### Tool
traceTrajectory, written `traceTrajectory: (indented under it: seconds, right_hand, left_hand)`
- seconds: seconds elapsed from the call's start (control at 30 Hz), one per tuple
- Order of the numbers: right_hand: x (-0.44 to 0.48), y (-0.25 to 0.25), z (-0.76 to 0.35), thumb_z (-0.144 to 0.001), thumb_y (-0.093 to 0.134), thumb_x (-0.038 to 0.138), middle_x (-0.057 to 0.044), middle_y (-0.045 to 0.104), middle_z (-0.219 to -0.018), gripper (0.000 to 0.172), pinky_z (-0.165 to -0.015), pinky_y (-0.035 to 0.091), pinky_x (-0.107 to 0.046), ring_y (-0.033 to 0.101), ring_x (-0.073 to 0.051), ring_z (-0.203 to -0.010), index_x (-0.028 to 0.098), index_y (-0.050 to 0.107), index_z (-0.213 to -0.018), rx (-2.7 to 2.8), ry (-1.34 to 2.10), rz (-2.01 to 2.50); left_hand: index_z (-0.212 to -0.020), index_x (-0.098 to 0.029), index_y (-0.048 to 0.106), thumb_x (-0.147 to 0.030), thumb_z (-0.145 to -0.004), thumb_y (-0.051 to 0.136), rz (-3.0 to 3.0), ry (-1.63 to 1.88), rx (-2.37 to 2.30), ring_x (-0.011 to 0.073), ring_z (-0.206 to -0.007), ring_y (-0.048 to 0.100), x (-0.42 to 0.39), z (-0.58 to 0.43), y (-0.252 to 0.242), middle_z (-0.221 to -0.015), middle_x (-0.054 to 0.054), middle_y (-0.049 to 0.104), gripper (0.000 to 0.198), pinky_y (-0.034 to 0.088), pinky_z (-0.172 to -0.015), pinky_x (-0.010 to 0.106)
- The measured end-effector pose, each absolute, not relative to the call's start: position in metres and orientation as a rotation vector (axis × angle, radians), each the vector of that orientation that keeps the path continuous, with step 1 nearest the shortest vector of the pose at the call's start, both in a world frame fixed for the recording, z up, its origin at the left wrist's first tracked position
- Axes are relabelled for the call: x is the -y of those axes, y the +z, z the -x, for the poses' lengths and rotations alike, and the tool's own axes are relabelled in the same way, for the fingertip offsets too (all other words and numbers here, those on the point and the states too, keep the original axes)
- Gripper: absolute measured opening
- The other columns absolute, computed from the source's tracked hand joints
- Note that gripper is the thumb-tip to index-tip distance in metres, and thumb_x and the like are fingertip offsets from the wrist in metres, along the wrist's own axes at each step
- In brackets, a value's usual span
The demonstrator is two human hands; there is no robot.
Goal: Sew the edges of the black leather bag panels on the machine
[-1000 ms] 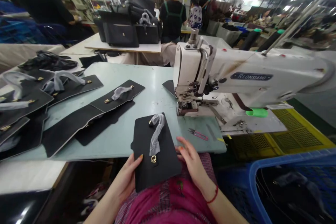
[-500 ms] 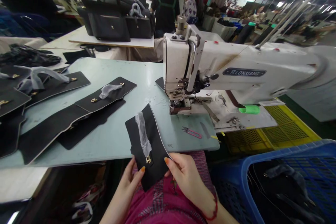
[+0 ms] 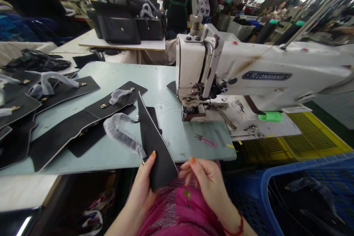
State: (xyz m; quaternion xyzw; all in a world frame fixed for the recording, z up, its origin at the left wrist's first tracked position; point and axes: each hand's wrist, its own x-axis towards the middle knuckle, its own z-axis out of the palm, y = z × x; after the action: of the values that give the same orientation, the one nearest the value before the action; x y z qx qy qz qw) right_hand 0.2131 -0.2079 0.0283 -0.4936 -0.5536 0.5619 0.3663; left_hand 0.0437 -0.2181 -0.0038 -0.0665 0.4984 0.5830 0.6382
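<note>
My left hand grips the near end of a black leather flap, which stands tilted on its edge over the table's front. A strip of clear plastic wrap hangs from the flap's left side by a gold clasp. My right hand hovers just right of the flap, fingers loosely curled, holding nothing. Both hands are above my lap in a magenta garment.
A white sewing machine stands on the pale green table to the right, small pink snips in front of it. Several black flaps with gold clasps lie at left. A blue crate sits low right. Black bags and people stand behind.
The flap has turned from lying face up to standing on edge, and its plastic strip now dangles to the left. My right hand has let go of it and drawn slightly back.
</note>
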Motion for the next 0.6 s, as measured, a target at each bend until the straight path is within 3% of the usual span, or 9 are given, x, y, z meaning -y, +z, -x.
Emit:
traceTrajectory:
  seconds: [0.07,0.17,0.23,0.33,0.5,0.6]
  right_hand:
    - [0.197,0.024,-0.237,-0.097,0.044,0.048,-0.005,0.069,-0.064,0.045,-0.049,0.042,-0.024,0.057,-0.014,-0.048,0.016,0.069,-0.078,1.441,1.372,1.372]
    - [0.186,0.014,-0.267,-0.088,0.058,0.042,-0.008,0.074,-0.082,0.029,-0.062,0.048,-0.030,0.064,-0.018,-0.061,0.018,0.073,-0.093,1.691,1.108,1.556]
    - [0.185,0.009,-0.273,-0.086,0.060,0.040,-0.009,0.074,-0.085,0.026,-0.066,0.048,-0.031,0.065,-0.020,-0.067,0.020,0.074,-0.091,1.787,0.964,1.644]
    - [0.187,0.011,-0.258,-0.095,0.047,0.047,-0.005,0.067,-0.062,0.043,-0.053,0.042,-0.026,0.056,-0.014,-0.050,0.018,0.068,-0.071,1.734,1.218,1.568]
    - [0.173,0.020,-0.210,-0.094,0.050,0.054,-0.003,0.066,-0.070,0.043,-0.047,0.035,-0.019,0.047,-0.008,-0.049,0.015,0.068,-0.091,1.449,1.670,1.147]
    - [0.155,0.020,-0.194,-0.097,0.045,0.054,0.001,0.055,-0.057,0.050,-0.048,0.032,-0.019,0.042,-0.007,-0.047,0.014,0.068,-0.077,1.483,1.661,1.106]
  left_hand:
    - [-0.092,-0.015,0.068,-0.018,-0.080,0.067,0.172,1.350,-1.169,0.0184,-0.060,0.071,0.212,-0.036,0.000,-0.076,0.006,0.076,0.012,0.060,-0.056,0.026]
    - [-0.098,-0.017,0.067,-0.019,-0.081,0.066,0.158,1.356,-1.183,0.0194,-0.063,0.073,0.204,-0.026,0.006,-0.080,0.006,0.077,0.017,0.061,-0.058,0.026]
    - [-0.099,-0.017,0.067,-0.020,-0.080,0.067,0.124,1.352,-1.190,0.0193,-0.064,0.073,0.198,-0.023,0.009,-0.081,0.005,0.077,0.019,0.061,-0.059,0.026]
    - [-0.099,-0.018,0.066,-0.024,-0.079,0.067,0.064,1.330,-1.232,0.0187,-0.063,0.072,0.187,-0.025,0.010,-0.082,0.005,0.076,0.021,0.059,-0.056,0.025]
    - [-0.094,-0.017,0.066,-0.029,-0.076,0.071,-0.056,1.290,-1.253,0.0185,-0.060,0.069,0.167,-0.029,0.007,-0.078,0.005,0.074,0.022,0.057,-0.054,0.026]
    - [-0.091,-0.015,0.065,-0.031,-0.072,0.074,-0.166,1.295,-1.229,0.0177,-0.058,0.067,0.150,-0.029,0.006,-0.072,0.004,0.072,0.027,0.054,-0.053,0.025]
